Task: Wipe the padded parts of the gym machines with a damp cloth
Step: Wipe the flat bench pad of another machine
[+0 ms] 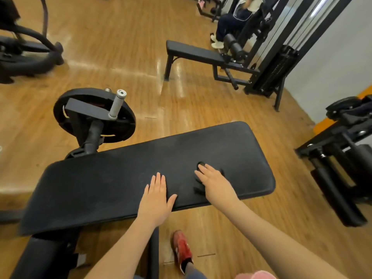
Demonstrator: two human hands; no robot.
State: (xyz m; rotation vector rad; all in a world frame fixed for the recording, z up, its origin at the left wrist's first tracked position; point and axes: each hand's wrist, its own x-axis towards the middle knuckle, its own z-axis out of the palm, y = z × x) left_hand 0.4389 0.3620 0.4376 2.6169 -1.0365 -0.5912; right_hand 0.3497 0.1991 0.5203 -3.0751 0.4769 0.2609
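Lying flat with fingers straight, the left hand (157, 198) pressed the wide black padded bench (100, 184); the right hand (213, 183) covered a dark cloth (201, 164), fingers extended.

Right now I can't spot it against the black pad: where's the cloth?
In the head view, the dark cloth lies under the right hand on the pad, right of the flat left hand.

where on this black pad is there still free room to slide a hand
The pad is bare from the left hand out to its left end below the weight plate, and along the far edge. It is crowded near the right end, where the right hand presses a dark cloth.
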